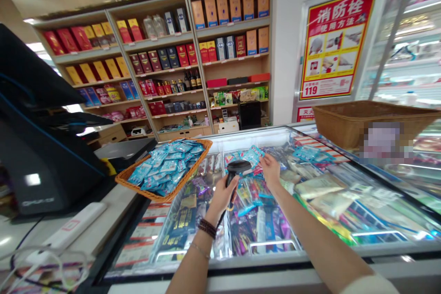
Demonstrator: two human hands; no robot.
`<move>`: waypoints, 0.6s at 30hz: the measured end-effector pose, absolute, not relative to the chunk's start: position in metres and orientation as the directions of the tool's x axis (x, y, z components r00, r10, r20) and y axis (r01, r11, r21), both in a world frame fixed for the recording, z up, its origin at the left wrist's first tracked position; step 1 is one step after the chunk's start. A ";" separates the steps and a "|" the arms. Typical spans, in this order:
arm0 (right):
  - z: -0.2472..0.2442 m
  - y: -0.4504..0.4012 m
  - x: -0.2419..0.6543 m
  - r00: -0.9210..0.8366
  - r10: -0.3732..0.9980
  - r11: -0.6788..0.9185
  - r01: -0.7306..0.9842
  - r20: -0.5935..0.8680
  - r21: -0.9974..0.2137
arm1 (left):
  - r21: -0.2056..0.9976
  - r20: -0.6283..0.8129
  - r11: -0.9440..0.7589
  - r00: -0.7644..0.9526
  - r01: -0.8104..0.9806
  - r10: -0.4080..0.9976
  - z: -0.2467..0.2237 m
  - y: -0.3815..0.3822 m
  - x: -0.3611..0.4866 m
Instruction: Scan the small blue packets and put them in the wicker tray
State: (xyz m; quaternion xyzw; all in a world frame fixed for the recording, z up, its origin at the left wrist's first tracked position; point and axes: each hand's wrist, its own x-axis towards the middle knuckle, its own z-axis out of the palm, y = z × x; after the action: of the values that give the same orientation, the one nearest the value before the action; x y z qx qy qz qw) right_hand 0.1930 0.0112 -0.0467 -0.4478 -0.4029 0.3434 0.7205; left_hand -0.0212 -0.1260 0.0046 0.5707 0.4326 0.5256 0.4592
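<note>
My left hand (225, 193) is wrapped round the handle of a black handheld scanner (238, 166), its head level above the glass-topped freezer (275, 135). Just to the right, my right hand (269, 168) pinches the edge of a small blue packet (254, 155) between thumb and fingers, close to the scanner head. An orange-rimmed wicker basket (207, 147) full of similar blue packets (168, 165) sits left of my hands. More blue packets (312, 154) lie on the glass to the right.
A large brown wicker basket (337, 124) stands at the back right of the freezer. At the left are a black monitor (51, 161), a white power strip (74, 225) and loose cables (58, 262). Shelves of boxes (193, 32) line the back wall.
</note>
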 end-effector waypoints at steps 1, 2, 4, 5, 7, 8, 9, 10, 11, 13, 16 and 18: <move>-0.048 0.012 0.193 0.440 0.853 0.369 -0.130 0.280 -0.920 | 0.979 0.202 -0.204 0.074 0.012 0.976 0.004 -0.126 -0.021; -0.050 0.013 0.193 0.443 0.850 0.374 -0.132 0.283 -0.918 | 0.979 0.201 -0.202 0.074 0.013 0.977 0.004 -0.126 -0.020; -0.052 0.015 0.197 0.454 0.846 0.379 -0.145 0.279 -0.914 | 0.981 0.194 -0.195 0.067 0.013 0.979 0.005 -0.123 -0.017; -0.053 0.016 0.201 0.461 0.844 0.380 -0.151 0.275 -0.913 | 0.982 0.189 -0.190 0.061 0.007 0.980 0.006 -0.122 -0.014; -0.052 0.017 0.218 0.479 0.834 0.383 -0.146 0.274 -0.912 | 0.985 0.172 -0.171 0.058 -0.022 0.983 0.009 -0.118 -0.008; -0.050 0.017 0.230 0.492 0.826 0.385 -0.133 0.277 -0.913 | 0.986 0.162 -0.159 0.059 -0.044 0.985 0.012 -0.115 -0.004; -0.047 0.017 0.245 0.512 0.813 0.386 -0.115 0.278 -0.915 | 0.987 0.153 -0.148 0.059 -0.068 0.987 0.015 -0.112 0.000; -0.044 0.016 0.263 0.538 0.796 0.383 -0.096 0.276 -0.919 | 0.986 0.145 -0.139 0.059 -0.091 0.988 0.018 -0.110 0.006; -0.040 0.016 0.283 0.570 0.777 0.377 -0.079 0.268 -0.923 | 0.985 0.137 -0.131 0.056 -0.109 0.989 0.022 -0.107 0.012; -0.031 0.013 0.324 0.639 0.732 0.357 -0.063 0.237 -0.932 | 0.984 0.126 -0.118 0.053 -0.131 0.991 0.027 -0.103 0.025; -0.018 0.009 0.380 0.713 0.672 0.348 -0.067 0.199 -0.935 | 0.984 0.101 -0.087 0.089 -0.155 0.991 0.031 -0.097 0.048; -0.012 0.008 0.409 0.707 0.669 0.401 -0.081 0.231 -0.913 | 0.980 0.076 -0.054 0.114 -0.190 0.991 0.032 -0.096 0.062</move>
State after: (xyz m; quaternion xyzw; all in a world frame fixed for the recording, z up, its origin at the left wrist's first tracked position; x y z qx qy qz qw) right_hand 0.4086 0.0076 -0.0116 -0.4921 -0.2984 0.2398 0.7818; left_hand 0.0622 -0.0956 0.0321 0.4964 0.4033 0.5296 0.5572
